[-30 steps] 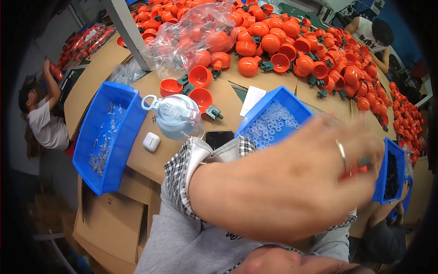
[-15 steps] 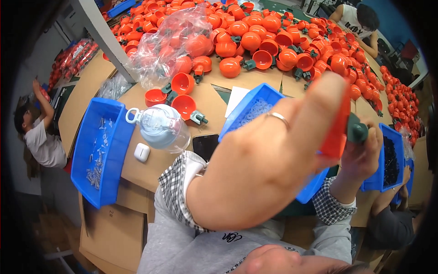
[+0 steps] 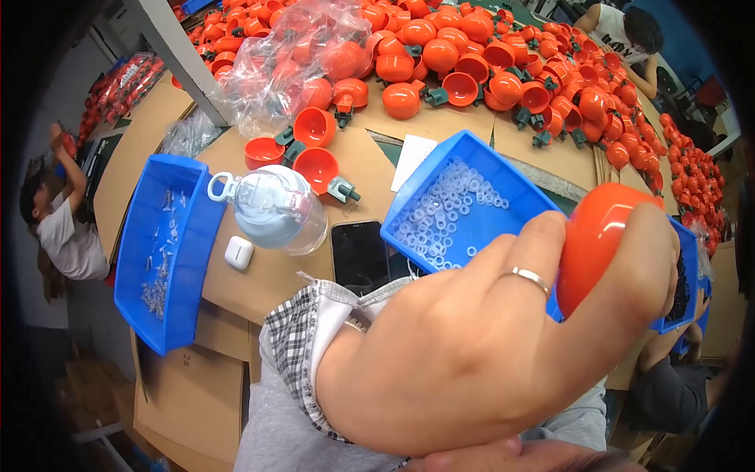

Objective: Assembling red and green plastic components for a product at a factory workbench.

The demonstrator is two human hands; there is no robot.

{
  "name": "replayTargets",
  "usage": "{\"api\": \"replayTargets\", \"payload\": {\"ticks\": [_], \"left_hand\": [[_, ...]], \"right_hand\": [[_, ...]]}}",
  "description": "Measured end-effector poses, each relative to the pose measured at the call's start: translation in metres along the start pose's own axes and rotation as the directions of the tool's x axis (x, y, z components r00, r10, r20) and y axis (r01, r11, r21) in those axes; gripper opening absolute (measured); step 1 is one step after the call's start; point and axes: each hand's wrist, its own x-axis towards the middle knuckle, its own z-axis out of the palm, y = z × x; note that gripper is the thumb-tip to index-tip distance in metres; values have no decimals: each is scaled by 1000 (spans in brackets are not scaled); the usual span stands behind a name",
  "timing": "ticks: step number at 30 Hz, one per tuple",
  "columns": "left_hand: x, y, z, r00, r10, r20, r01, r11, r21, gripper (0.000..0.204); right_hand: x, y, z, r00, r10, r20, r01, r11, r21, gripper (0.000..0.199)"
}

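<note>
My left hand (image 3: 472, 346), with a ring on one finger, reaches across the lower right close to the camera. Its fingers and thumb are closed round a glossy red plastic cup (image 3: 602, 236), rounded side up. The dark green fitting of this cup is hidden from this angle. My right hand is almost wholly covered by the left; a sliver of skin past the left thumb may belong to it, but its fingers cannot be made out. Just beyond my left hand stands a blue bin (image 3: 503, 208) holding translucent ring washers (image 3: 452, 208).
Red cups with green fittings (image 3: 440, 55) heap across the far table, partly under clear plastic (image 3: 291, 55). A blue bin of small parts (image 3: 169, 259), bottle (image 3: 275, 208), white case (image 3: 238, 252) and phone (image 3: 360, 256) stand left. Another bin (image 3: 684, 275) is right. Other people sit around.
My left hand has come lower and nearer with the red cup, which has turned so its rounded side shows and its green fitting is hidden. My right hand has gone behind the left.
</note>
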Motion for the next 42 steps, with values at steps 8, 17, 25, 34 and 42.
{"api": "replayTargets", "payload": {"ticks": [8, 17, 25, 34, 42], "left_hand": [[5, 2, -7, 998, 10, 63, 8, 962, -273, 62], [33, -37, -9, 859, -294, 419, 488, 719, -496, 65], [47, -63, -23, 809, 454, 374, -263, 848, -460, 55], [35, -47, -5, 807, -384, 448, 571, 702, -427, 69], [36, -45, 19, 987, 156, -32, -159, 948, -275, 58]], "right_hand": [[-3, -5, 4, 979, -122, -162, 123, 992, -4, 40], [2, -3, 16, 838, -506, 205, 469, 475, -745, 37], [6, -6, 7, 983, 174, -54, -173, 985, 19, 27], [7, 6, 16, 784, -543, 301, 573, 445, -688, 21], [8, -5, 11, 965, 263, -15, -264, 964, -23, 26]]}}
